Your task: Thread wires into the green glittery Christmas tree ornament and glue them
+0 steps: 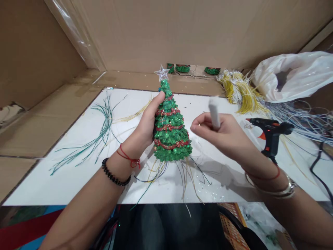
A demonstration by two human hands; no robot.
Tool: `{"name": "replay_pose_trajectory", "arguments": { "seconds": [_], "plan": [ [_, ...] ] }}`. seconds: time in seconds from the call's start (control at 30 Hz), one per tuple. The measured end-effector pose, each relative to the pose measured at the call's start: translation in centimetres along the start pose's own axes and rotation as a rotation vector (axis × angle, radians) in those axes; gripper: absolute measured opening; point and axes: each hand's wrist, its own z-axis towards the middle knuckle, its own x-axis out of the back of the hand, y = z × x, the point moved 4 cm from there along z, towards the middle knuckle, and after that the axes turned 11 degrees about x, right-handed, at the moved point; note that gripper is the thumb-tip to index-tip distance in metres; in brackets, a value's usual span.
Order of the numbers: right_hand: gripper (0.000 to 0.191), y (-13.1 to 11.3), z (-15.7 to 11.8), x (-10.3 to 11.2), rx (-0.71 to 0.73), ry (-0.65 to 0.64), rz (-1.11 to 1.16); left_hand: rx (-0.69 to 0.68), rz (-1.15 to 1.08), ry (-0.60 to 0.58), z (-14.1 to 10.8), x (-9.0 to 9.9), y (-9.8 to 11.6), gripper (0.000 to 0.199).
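A small Christmas tree [173, 134] stands nearly upright above the near middle of the white table [65, 187], in the person's left hand [146, 125], whose fingers are clamped on its left side with the thumb near the top. Its tiers are glittery green, widening downward, crossed by red garlands [169, 127] with small bows, and a clear star [161, 73] caps it. Thin wires [156, 175] in yellow, white and dark tones splay from under its base. The right hand [227, 135], just beside the tree, has its fingers curled around a white stick [214, 113], possibly a pen, though blur hides its detail. A black glue gun [272, 135] with an orange trigger lies farther right.
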Motion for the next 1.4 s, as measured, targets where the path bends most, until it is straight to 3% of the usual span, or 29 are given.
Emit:
{"name": "replay_pose_trajectory", "arguments": {
  "seconds": [0.13,0.23,0.4,0.47,0.6,0.67,0.73,0.9,1.0,1.23,1.4],
  "plan": [
    [0.028,0.6,-0.7,-1.3,-0.059,-0.076,0.052,-0.036,0.030,0.026,0.0,0.0,-0.1,0.032],
    [0.029,0.6,-1.0,-1.8,-0.046,-0.049,0.020,-0.073,0.047,0.053,0.0,0.0,-0.2,0.032],
    [0.013,-0.4,-1.6,-2.1,0.199,0.063,-0.185,-0.083,0.042,0.041,-0.1,-0.1,-0.3,0.033],
    [0.012,-0.4,-1.7,-2.3,0.184,0.039,-0.060,-0.079,0.034,0.038,-0.1,-0.2,-0.2,0.032],
    [0.015,-0.1,-1.2,-1.9,-0.017,-0.030,0.486,-0.038,-0.005,0.037,-0.1,0.0,0.2,0.030],
    [0.017,0.0,-0.6,-1.3,-0.054,-0.015,0.708,0.004,-0.016,0.039,0.0,0.1,0.3,0.031],
    [0.019,0.4,0.1,-0.5,-0.058,0.060,0.784,0.020,-0.019,0.053,0.0,0.3,0.4,0.033],
    [0.020,2.2,0.9,0.9,-0.005,0.300,0.510,0.055,-0.019,0.038,0.1,0.6,0.1,0.040],
    [0.017,2.5,0.8,1.0,0.023,0.341,0.212,0.043,-0.016,0.007,0.0,0.4,0.3,0.042],
    [0.028,1.0,0.0,-0.4,0.042,0.036,-0.019,-0.006,-0.060,-0.091,-0.5,0.5,1.1,0.046],
    [0.031,1.2,-0.3,-0.9,-0.016,-0.053,-0.073,-0.034,-0.102,-0.115,-0.5,0.6,1.4,0.046]
  ]
}}
